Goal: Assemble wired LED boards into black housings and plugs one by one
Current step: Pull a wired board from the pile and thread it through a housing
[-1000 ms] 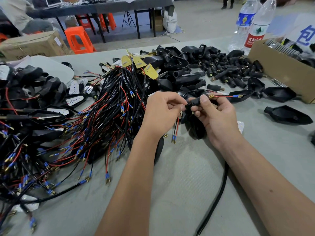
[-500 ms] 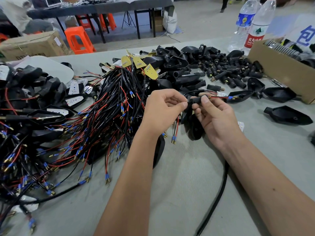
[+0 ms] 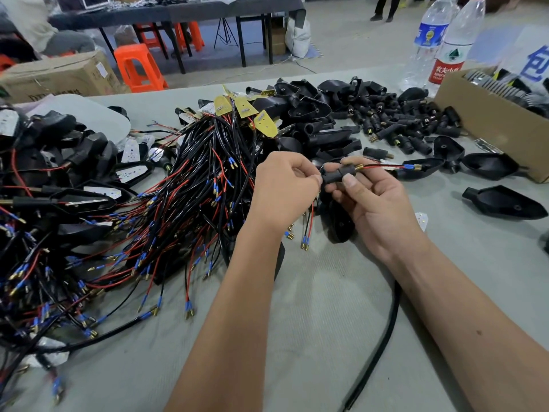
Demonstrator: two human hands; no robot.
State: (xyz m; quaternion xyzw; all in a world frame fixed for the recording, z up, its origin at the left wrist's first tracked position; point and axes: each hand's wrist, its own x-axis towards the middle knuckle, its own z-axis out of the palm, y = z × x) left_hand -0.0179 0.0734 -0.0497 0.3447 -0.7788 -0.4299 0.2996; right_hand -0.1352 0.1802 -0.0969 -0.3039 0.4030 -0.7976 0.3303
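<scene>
My right hand (image 3: 371, 203) pinches a small black plug (image 3: 337, 173) between thumb and fingers at the table's middle. Red and black wires (image 3: 383, 167) with blue and brass tips stick out of the plug's right end. My left hand (image 3: 282, 188) pinches the plug's left end, fingers curled. A black housing (image 3: 340, 223) hangs below the two hands, with a wire pair (image 3: 307, 230) dangling beside it. A big heap of wired LED boards (image 3: 184, 185) lies to the left. Empty black housings (image 3: 309, 114) and loose plugs (image 3: 395, 114) are piled at the back.
A cardboard box (image 3: 487, 126) stands at the right edge, two water bottles (image 3: 439, 40) behind it. Finished black units (image 3: 59, 162) are stacked at far left. Single housings (image 3: 502, 202) lie to the right. A thick black cable (image 3: 377, 349) runs across the near table.
The plug has slid a little further along the wires and both hands have shifted slightly; the wire tips now reach further right.
</scene>
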